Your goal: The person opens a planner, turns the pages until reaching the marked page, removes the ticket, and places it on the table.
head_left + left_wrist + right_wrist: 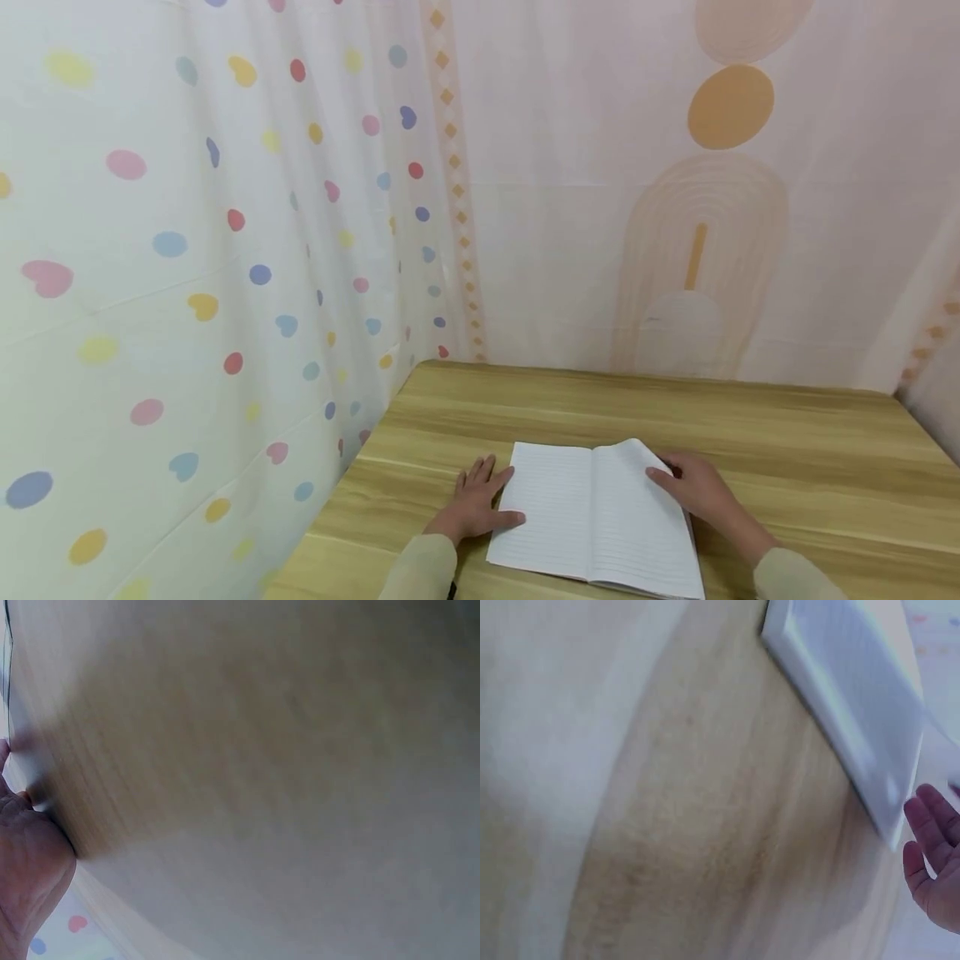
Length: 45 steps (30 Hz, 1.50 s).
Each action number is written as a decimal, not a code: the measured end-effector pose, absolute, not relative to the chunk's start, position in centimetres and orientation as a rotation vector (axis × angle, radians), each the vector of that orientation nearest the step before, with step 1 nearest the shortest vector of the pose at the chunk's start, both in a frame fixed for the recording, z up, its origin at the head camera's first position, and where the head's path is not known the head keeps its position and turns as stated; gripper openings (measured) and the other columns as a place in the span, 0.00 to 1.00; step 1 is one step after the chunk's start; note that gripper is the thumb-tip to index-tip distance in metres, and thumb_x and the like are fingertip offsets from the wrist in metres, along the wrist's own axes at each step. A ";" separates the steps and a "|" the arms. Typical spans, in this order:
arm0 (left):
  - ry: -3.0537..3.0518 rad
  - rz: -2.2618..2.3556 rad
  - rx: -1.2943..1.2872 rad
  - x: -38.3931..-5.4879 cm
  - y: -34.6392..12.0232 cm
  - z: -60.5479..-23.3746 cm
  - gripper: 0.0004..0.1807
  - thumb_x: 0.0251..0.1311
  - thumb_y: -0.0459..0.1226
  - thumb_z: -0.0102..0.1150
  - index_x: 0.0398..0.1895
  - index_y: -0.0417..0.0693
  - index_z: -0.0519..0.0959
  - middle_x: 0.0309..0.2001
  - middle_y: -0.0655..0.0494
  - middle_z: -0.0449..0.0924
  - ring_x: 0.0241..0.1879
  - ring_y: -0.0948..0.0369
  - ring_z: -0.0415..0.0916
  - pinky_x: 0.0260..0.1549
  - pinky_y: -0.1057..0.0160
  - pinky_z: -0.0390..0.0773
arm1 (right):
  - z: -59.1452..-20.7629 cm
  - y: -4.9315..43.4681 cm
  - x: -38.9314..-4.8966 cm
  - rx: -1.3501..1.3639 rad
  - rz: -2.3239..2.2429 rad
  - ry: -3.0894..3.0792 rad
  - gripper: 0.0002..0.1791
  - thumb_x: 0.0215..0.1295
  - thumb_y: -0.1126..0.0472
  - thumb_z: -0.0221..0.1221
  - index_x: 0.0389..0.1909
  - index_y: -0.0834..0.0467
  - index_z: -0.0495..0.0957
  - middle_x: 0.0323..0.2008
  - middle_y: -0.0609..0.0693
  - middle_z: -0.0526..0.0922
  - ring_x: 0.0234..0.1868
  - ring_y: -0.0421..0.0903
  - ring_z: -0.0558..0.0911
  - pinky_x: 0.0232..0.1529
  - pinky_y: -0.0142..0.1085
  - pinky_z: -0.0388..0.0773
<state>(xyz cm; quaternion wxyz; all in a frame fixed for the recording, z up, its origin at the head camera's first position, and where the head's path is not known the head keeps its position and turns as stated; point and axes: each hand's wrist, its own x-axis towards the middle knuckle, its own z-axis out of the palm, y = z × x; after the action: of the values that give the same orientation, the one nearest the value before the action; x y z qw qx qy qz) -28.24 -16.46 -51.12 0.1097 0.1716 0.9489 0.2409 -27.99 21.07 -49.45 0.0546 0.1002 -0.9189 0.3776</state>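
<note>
The right hand (697, 492) pinches a lifted page (628, 508) near its upper corner; the left hand (477, 504), fingers spread, rests at the left edge of the opened notebook (553, 508), which lies on the wood-patterned table (600, 404).

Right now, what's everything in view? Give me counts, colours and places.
Table: 1, yellow-brown, lower centre
Notebook: 1, white, open on table
Dotted cloth: 1, white with multicoloured dots and hearts, left
Arch cloth: 1, pale pink with orange shapes, behind table
Sleeves: 2, cream, bottom edge
Strip: 1, black, beside left sleeve
Left hand: 1, bare, thumb on left page
Right hand: 1, bare, gripping right page near its top outer corner
</note>
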 end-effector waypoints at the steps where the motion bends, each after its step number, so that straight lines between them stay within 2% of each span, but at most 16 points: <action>1: 2.789 0.704 0.509 -28.2 -16.4 -51.1 0.46 0.60 0.60 0.61 0.76 0.48 0.60 0.77 0.36 0.43 0.76 0.40 0.36 0.69 0.36 0.36 | -49.2 21.0 -27.8 0.284 1.182 -2.801 0.28 0.70 0.51 0.60 0.60 0.69 0.76 0.49 0.63 0.82 0.45 0.54 0.81 0.44 0.47 0.79; 3: 2.784 0.705 0.516 -28.2 -16.4 -51.0 0.46 0.61 0.60 0.61 0.76 0.48 0.60 0.77 0.35 0.42 0.76 0.40 0.36 0.69 0.36 0.36 | -48.5 21.0 -27.5 0.261 1.232 -2.802 0.31 0.72 0.50 0.58 0.64 0.70 0.71 0.51 0.64 0.81 0.44 0.51 0.79 0.42 0.45 0.78; 6: 2.776 0.702 0.534 -28.2 -16.3 -50.9 0.46 0.61 0.60 0.61 0.77 0.47 0.59 0.77 0.35 0.42 0.76 0.39 0.36 0.69 0.35 0.36 | -47.5 21.0 -26.9 0.230 1.281 -2.797 0.34 0.74 0.50 0.55 0.70 0.71 0.63 0.54 0.69 0.77 0.49 0.55 0.78 0.45 0.46 0.77; 11: 2.770 0.681 0.552 -28.4 -16.4 -51.1 0.47 0.61 0.61 0.60 0.77 0.47 0.58 0.77 0.35 0.41 0.76 0.40 0.34 0.69 0.35 0.35 | -46.1 20.6 -26.4 0.225 1.555 -2.705 0.36 0.76 0.57 0.53 0.75 0.70 0.51 0.55 0.71 0.76 0.47 0.56 0.79 0.40 0.41 0.80; 13: 2.763 0.677 0.549 -28.5 -16.5 -51.2 0.48 0.61 0.62 0.59 0.77 0.48 0.58 0.78 0.36 0.40 0.77 0.40 0.34 0.70 0.36 0.34 | -45.8 20.2 -26.2 0.224 1.706 -2.631 0.36 0.76 0.59 0.52 0.75 0.70 0.49 0.54 0.71 0.77 0.45 0.55 0.81 0.36 0.38 0.81; 15: 2.755 0.672 0.544 -28.7 -16.6 -51.3 0.48 0.61 0.63 0.58 0.78 0.49 0.57 0.78 0.37 0.39 0.77 0.41 0.33 0.70 0.36 0.34 | -45.6 19.5 -26.1 0.228 1.846 -2.551 0.34 0.78 0.58 0.50 0.75 0.70 0.50 0.55 0.73 0.76 0.46 0.55 0.83 0.38 0.40 0.83; 18: 2.745 0.677 0.543 -28.8 -16.7 -51.2 0.48 0.62 0.62 0.58 0.78 0.49 0.56 0.78 0.37 0.38 0.77 0.41 0.32 0.70 0.36 0.33 | -45.5 18.3 -25.9 0.241 2.047 -2.458 0.31 0.80 0.56 0.45 0.74 0.70 0.52 0.53 0.71 0.77 0.41 0.51 0.84 0.38 0.41 0.84; 21: 2.739 0.710 0.545 -28.8 -16.8 -51.2 0.45 0.64 0.59 0.57 0.78 0.48 0.57 0.78 0.37 0.39 0.77 0.41 0.32 0.70 0.36 0.33 | -45.9 17.1 -25.6 0.379 2.120 -2.450 0.30 0.82 0.54 0.40 0.72 0.73 0.54 0.53 0.70 0.76 0.41 0.48 0.83 0.40 0.41 0.83; 25: 2.746 0.759 0.539 -28.7 -16.8 -51.1 0.39 0.70 0.55 0.51 0.77 0.46 0.59 0.78 0.37 0.40 0.77 0.41 0.33 0.70 0.37 0.33 | -47.1 15.6 -24.9 0.793 1.691 -2.600 0.27 0.82 0.56 0.40 0.69 0.72 0.62 0.57 0.67 0.78 0.50 0.55 0.83 0.50 0.44 0.80; 27: 2.745 0.806 0.531 -28.7 -16.7 -51.1 0.35 0.74 0.54 0.44 0.76 0.45 0.59 0.78 0.36 0.41 0.76 0.40 0.33 0.69 0.36 0.33 | -47.8 15.0 -24.5 0.967 1.303 -2.670 0.25 0.81 0.55 0.43 0.68 0.68 0.67 0.59 0.62 0.78 0.56 0.56 0.80 0.56 0.48 0.76; 30: 2.729 0.930 0.497 -28.9 -16.5 -50.9 0.32 0.79 0.52 0.29 0.76 0.42 0.60 0.77 0.36 0.44 0.76 0.39 0.34 0.69 0.35 0.31 | -48.9 14.3 -23.9 1.143 0.756 -2.725 0.25 0.79 0.49 0.46 0.67 0.60 0.73 0.62 0.56 0.78 0.62 0.56 0.75 0.61 0.57 0.68; 33: 2.704 1.036 0.455 -29.1 -16.4 -50.9 0.35 0.79 0.53 0.21 0.76 0.39 0.59 0.77 0.36 0.46 0.76 0.39 0.35 0.69 0.36 0.30 | -49.7 13.9 -23.5 1.280 0.432 -2.745 0.28 0.77 0.43 0.47 0.65 0.56 0.75 0.64 0.57 0.75 0.65 0.57 0.72 0.61 0.63 0.64; 35: 2.712 1.017 0.448 -29.2 -16.4 -50.9 0.37 0.78 0.57 0.26 0.76 0.39 0.58 0.77 0.36 0.46 0.76 0.40 0.36 0.69 0.36 0.31 | -50.1 13.8 -23.3 1.325 0.346 -2.770 0.28 0.75 0.40 0.47 0.65 0.54 0.75 0.65 0.58 0.74 0.67 0.58 0.70 0.62 0.64 0.62; 38: 2.737 0.885 0.471 -29.3 -16.5 -51.1 0.44 0.71 0.62 0.43 0.78 0.42 0.54 0.77 0.37 0.44 0.76 0.41 0.36 0.69 0.36 0.34 | -50.4 13.7 -23.3 1.354 0.339 -2.800 0.28 0.74 0.40 0.49 0.66 0.52 0.75 0.67 0.58 0.72 0.69 0.58 0.68 0.63 0.64 0.61; 41: 2.744 0.775 0.506 -29.1 -16.7 -51.4 0.50 0.62 0.62 0.58 0.79 0.46 0.53 0.78 0.38 0.41 0.77 0.41 0.34 0.70 0.37 0.34 | -50.5 13.7 -23.4 1.343 0.353 -2.790 0.27 0.75 0.43 0.51 0.66 0.53 0.75 0.67 0.58 0.71 0.69 0.57 0.68 0.63 0.63 0.61; 45: 2.736 0.746 0.522 -28.8 -16.8 -51.4 0.48 0.59 0.58 0.64 0.78 0.50 0.57 0.78 0.38 0.40 0.77 0.42 0.32 0.70 0.37 0.32 | -50.7 14.0 -23.5 1.301 0.351 -2.731 0.27 0.75 0.45 0.52 0.66 0.56 0.74 0.67 0.60 0.71 0.68 0.59 0.69 0.63 0.61 0.64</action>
<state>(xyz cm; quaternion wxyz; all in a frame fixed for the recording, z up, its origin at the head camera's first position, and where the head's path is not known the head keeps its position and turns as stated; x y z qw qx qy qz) -28.82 -16.84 -51.40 0.1285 0.1794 0.9410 0.2567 -23.50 14.05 -50.74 0.0481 0.4268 -0.8957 0.1152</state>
